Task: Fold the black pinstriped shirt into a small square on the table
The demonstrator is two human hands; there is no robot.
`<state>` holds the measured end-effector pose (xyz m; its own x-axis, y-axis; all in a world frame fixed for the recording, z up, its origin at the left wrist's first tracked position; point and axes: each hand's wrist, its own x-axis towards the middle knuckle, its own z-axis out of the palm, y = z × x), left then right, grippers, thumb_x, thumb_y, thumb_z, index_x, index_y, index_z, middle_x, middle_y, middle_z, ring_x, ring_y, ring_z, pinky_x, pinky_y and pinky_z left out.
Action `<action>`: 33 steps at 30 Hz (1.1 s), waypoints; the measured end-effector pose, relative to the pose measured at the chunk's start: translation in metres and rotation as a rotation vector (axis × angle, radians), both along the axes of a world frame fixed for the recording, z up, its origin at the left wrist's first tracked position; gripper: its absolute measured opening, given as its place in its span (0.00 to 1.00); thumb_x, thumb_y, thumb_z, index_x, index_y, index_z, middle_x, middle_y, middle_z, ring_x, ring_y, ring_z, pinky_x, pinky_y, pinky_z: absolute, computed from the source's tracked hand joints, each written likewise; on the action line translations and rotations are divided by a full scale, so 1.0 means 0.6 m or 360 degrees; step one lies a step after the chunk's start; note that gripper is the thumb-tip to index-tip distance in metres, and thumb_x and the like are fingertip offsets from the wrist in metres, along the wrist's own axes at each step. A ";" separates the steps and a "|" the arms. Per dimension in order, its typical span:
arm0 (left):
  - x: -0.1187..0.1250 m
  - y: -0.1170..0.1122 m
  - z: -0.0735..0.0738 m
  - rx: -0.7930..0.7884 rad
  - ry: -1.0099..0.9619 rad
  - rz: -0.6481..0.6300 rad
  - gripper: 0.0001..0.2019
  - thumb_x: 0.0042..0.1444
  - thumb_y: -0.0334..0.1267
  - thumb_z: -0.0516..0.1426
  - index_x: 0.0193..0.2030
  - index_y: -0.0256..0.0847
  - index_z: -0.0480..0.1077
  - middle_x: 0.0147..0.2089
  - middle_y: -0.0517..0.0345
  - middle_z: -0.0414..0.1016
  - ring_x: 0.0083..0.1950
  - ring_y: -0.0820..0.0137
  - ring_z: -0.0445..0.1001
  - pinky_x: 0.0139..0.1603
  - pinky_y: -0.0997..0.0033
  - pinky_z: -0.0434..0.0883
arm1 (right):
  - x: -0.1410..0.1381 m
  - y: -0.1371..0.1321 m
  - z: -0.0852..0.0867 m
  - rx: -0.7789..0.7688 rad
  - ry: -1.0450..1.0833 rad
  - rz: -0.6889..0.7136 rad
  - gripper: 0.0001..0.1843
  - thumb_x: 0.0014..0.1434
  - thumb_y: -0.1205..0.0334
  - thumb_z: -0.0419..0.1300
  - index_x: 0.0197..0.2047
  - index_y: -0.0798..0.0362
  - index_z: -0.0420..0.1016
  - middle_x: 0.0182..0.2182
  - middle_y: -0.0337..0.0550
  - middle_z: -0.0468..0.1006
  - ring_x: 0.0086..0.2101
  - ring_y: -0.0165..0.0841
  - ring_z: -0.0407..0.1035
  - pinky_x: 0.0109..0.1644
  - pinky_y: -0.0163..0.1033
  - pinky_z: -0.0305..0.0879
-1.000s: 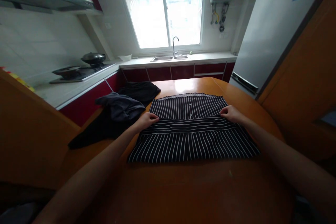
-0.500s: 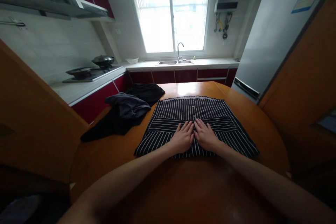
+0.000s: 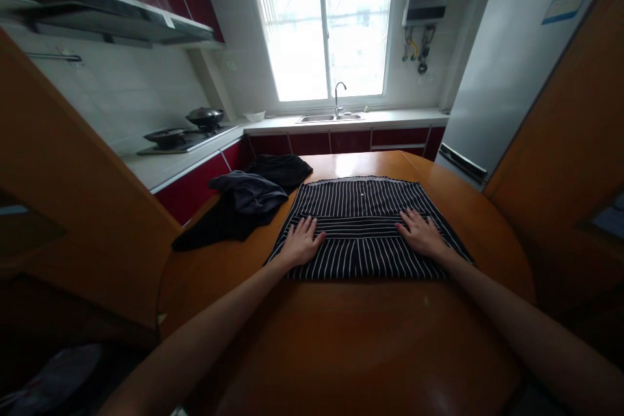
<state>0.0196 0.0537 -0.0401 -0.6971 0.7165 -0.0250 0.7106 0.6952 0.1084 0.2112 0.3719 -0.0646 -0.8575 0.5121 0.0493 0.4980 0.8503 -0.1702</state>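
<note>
Kitchen setting: daylight comes through the window (image 3: 326, 32) in the far wall, and a grey refrigerator (image 3: 507, 65) stands to the right. A round orange wooden desk (image 3: 370, 338) fills the foreground. On its far half lies a black garment with white stripes (image 3: 363, 234), folded flat into a rough rectangle. Just left of it sits a heap of dark clothes (image 3: 244, 198), seemingly touching the garment's far left corner, though the dim light leaves that uncertain. My left hand (image 3: 301, 244) rests palm down on the garment's left part, fingers spread, gripping nothing. My right hand (image 3: 420, 234) lies equally flat on the right part, fingers spread, gripping nothing. The hands are well apart. A wok (image 3: 205, 118) stands on the hob at left. One small pale button (image 3: 363, 195) shows near the garment's far edge.
</note>
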 end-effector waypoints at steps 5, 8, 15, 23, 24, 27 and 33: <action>-0.024 -0.046 -0.004 0.0065 0.0082 0.0152 0.34 0.70 0.55 0.37 0.74 0.34 0.51 0.77 0.44 0.43 0.77 0.53 0.41 0.72 0.40 0.42 | 0.009 0.027 0.006 0.0044 0.0071 -0.0147 0.35 0.71 0.46 0.38 0.72 0.58 0.55 0.72 0.54 0.50 0.71 0.44 0.43 0.71 0.61 0.40; -0.005 -0.072 0.012 0.0199 0.0140 0.0078 0.32 0.71 0.53 0.39 0.73 0.34 0.54 0.75 0.42 0.51 0.75 0.52 0.49 0.72 0.43 0.48 | 0.030 0.006 0.023 0.0201 0.0309 -0.0114 0.32 0.71 0.51 0.41 0.69 0.62 0.61 0.70 0.59 0.55 0.70 0.46 0.45 0.70 0.62 0.41; 0.046 -0.213 0.053 0.0395 0.0172 -0.0492 0.25 0.65 0.50 0.55 0.68 0.51 0.64 0.63 0.50 0.68 0.64 0.57 0.67 0.64 0.53 0.67 | 0.210 -0.040 0.029 0.0177 0.0626 0.0600 0.22 0.66 0.57 0.53 0.62 0.47 0.72 0.67 0.46 0.63 0.68 0.44 0.52 0.70 0.58 0.52; 0.019 -0.253 0.049 0.0379 0.0255 -0.0761 0.22 0.65 0.30 0.48 0.60 0.50 0.72 0.54 0.53 0.75 0.52 0.64 0.77 0.55 0.65 0.75 | 0.282 -0.007 0.006 0.0218 0.0612 0.0494 0.20 0.63 0.69 0.51 0.50 0.50 0.80 0.54 0.47 0.79 0.55 0.42 0.72 0.62 0.53 0.68; 0.017 -0.252 0.050 0.0375 0.0263 -0.0765 0.22 0.64 0.30 0.48 0.59 0.50 0.73 0.53 0.53 0.76 0.51 0.63 0.77 0.54 0.65 0.75 | 0.279 -0.006 0.010 0.0225 0.0605 0.0482 0.20 0.63 0.69 0.50 0.49 0.50 0.81 0.53 0.47 0.80 0.54 0.42 0.74 0.62 0.52 0.69; 0.021 -0.261 0.052 0.0395 0.0259 -0.0768 0.20 0.64 0.30 0.48 0.56 0.49 0.75 0.49 0.53 0.78 0.48 0.63 0.78 0.51 0.65 0.77 | 0.287 -0.013 0.022 0.0238 0.0606 0.0479 0.20 0.64 0.69 0.49 0.48 0.52 0.81 0.51 0.48 0.81 0.50 0.41 0.76 0.59 0.50 0.71; 0.067 -0.321 0.057 0.0386 0.0206 -0.0802 0.21 0.63 0.31 0.50 0.56 0.55 0.75 0.48 0.55 0.80 0.46 0.63 0.79 0.48 0.67 0.78 | 0.366 -0.049 0.024 0.0174 0.0622 0.0486 0.18 0.64 0.64 0.53 0.49 0.46 0.81 0.52 0.43 0.81 0.50 0.41 0.77 0.57 0.49 0.73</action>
